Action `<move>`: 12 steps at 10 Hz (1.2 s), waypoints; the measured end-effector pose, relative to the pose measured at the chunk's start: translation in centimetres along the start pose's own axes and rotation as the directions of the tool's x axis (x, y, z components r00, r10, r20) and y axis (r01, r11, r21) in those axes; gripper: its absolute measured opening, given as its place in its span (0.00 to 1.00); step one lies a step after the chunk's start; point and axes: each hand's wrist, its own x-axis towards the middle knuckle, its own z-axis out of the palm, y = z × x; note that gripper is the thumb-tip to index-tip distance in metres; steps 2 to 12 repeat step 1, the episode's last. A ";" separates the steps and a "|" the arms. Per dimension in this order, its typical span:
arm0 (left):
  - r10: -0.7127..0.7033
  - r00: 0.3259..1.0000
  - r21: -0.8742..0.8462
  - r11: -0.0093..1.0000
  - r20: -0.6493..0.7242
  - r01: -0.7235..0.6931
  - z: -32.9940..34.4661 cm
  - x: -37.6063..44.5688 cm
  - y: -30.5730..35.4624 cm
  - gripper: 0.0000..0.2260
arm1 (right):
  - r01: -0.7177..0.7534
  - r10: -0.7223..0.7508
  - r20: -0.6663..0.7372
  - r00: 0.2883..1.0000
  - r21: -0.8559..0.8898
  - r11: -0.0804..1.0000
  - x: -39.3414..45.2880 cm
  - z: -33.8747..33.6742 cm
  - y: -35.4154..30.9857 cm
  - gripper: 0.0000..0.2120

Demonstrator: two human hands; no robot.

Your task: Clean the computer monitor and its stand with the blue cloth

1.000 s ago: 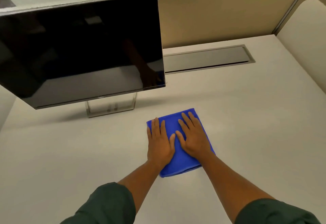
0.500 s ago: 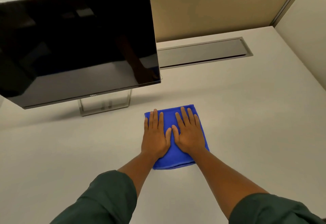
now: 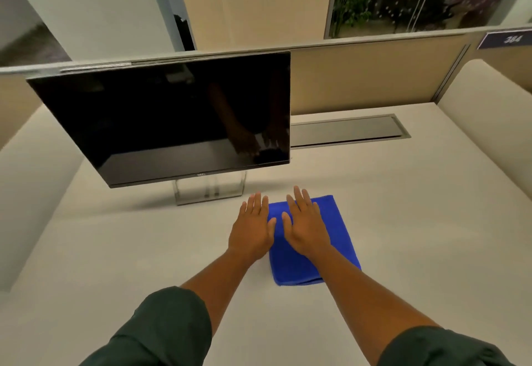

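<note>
**Hands flat at the cloth, wiping not yet begun**

The folded blue cloth [image 3: 313, 246] lies flat on the beige desk [image 3: 431, 221], low in the centre of the frame, just in front of and to the right of the monitor's clear stand [image 3: 210, 191]. The right hand [image 3: 306, 226] lies on it with fingers straight and spread, gripping nothing. The left hand [image 3: 253, 231] is equally flat and unclenched; it seems to sit mostly on the desk at the cloth's left edge, though whether its thumb touches the fabric is hard to tell.

The Dell monitor [image 3: 172, 123] fills the left centre, its dark screen tilted and untouched. A grey cable hatch [image 3: 345, 132] sits behind, right of the screen.

Risks ahead, as I judge them: pressing hard on the tilted panel could rock it on that narrow stand, and a one-handed grab might unfold the cloth into a loose, trailing bundle.
</note>
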 end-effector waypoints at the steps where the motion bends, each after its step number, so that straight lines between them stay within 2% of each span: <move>1: -0.047 0.998 0.056 0.997 -0.051 0.050 -2.3 -1.4 -1.5 0.27 | 0.079 -0.081 -0.055 0.995 -0.036 0.996 0.1 -0.6 -3.3 0.27; 12: -0.047 0.998 0.056 0.997 -0.051 0.050 -2.3 -1.4 -1.5 0.27 | 0.079 -0.081 -0.055 0.995 -0.036 0.996 0.1 -0.6 -3.3 0.27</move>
